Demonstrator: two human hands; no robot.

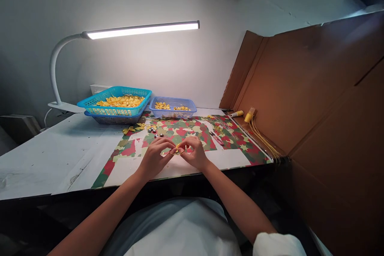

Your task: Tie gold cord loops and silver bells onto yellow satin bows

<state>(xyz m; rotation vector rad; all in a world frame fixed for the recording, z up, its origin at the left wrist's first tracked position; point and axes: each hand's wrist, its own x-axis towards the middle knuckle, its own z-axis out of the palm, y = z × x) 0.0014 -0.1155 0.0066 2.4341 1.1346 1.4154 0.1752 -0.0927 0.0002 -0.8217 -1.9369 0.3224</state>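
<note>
Yellow folded ribbon piece is pinched between left hand and right hand at frame centre.
Bare camouflage-patterned mat is left around it, near the table's front edge.

Before you, a white table carries a camouflage-patterned mat. At the back stand a turquoise basket and a smaller blue basket, both holding yellow pieces. A lamp base sits left; yellow spools lie right.
</note>
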